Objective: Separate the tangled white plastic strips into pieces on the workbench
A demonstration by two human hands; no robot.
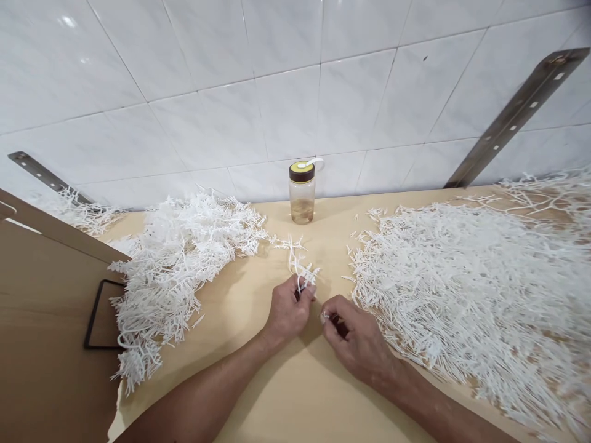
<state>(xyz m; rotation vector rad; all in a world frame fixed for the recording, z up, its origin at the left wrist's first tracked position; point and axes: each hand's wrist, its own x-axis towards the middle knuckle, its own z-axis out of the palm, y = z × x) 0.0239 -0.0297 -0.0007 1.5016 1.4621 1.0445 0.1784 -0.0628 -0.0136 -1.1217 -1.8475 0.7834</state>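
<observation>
My left hand (289,311) is closed around a thin white branching plastic sprig (302,271), whose stems and short side twigs stick up past the thumb and forefinger. Just to its right, my right hand (355,335) is pinched, with a tiny white plastic bit (325,315) showing at the fingertips. The two hands are apart, low over the table. A heap of branched white sprigs (184,246) lies left of my left hand. Beside my right hand spreads a wide pile of loose, thin white pieces (462,289).
A clear bottle (302,200) with a dark and yellow lid stands by the tiled wall (286,117). At left is a brown cardboard box (50,320); a black wire frame (86,317) is next to it. Metal brackets (512,123) (44,172) flank the wooden tabletop (272,394).
</observation>
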